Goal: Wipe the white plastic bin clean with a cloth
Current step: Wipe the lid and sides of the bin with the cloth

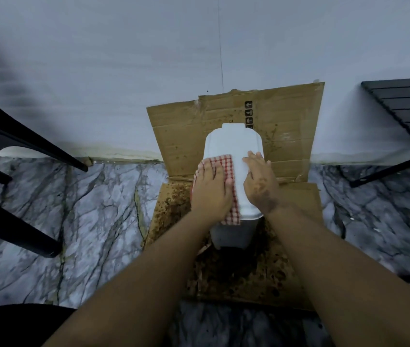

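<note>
A white plastic bin (231,144) with its lid down stands on stained cardboard against the wall. A red-and-white checked cloth (227,166) lies over the left side of the lid. My left hand (211,189) presses flat on the cloth, fingers straight and pointing away from me. My right hand (260,182) lies flat on the right side of the lid, fingers extended, touching the bare plastic beside the cloth. The bin's lower body (234,236) shows below my wrists.
Flattened cardboard (286,121) leans up the white wall and covers the floor under the bin, spattered brown. Black chair legs (23,146) stand at the left, a dark slatted table (404,108) at the right. Marbled floor (94,221) lies on both sides.
</note>
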### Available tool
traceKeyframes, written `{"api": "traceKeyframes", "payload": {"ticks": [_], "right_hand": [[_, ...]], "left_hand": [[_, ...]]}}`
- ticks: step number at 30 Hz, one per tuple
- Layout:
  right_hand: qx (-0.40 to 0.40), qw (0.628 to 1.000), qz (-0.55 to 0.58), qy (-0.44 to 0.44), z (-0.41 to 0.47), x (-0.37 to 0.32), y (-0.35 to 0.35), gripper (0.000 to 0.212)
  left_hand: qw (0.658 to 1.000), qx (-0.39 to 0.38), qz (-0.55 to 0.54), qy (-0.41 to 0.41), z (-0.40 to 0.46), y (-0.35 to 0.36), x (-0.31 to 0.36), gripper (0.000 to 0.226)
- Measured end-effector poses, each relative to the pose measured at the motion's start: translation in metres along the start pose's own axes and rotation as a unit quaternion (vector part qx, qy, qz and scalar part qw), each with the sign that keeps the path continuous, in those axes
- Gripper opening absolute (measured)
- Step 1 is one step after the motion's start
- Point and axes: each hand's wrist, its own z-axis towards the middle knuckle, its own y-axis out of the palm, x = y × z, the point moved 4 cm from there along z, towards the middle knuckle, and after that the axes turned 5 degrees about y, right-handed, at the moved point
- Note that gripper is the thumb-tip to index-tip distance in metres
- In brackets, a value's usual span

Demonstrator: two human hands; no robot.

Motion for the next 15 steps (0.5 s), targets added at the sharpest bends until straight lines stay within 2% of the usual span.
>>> {"api": "traceKeyframes", "payload": {"ticks": [5,10,15], "right_hand": [[0.021,1.000,-0.015,-0.014,0.002,0.003,0.003,0.058],[0.026,1.000,-0.012,-0.012,0.005,0.003,0.002,0.057],[0.034,0.999,-0.003,-0.015,0.004,0.003,0.002,0.056]], "left_hand": [[0.992,-0.110,0.040,0.053,0.063,-0.012,-0.010,0.065],[0.992,-0.111,0.032,0.048,0.101,-0.014,-0.015,0.065],[0.994,-0.105,0.023,0.035,0.096,-0.016,-0.012,0.064]]}}
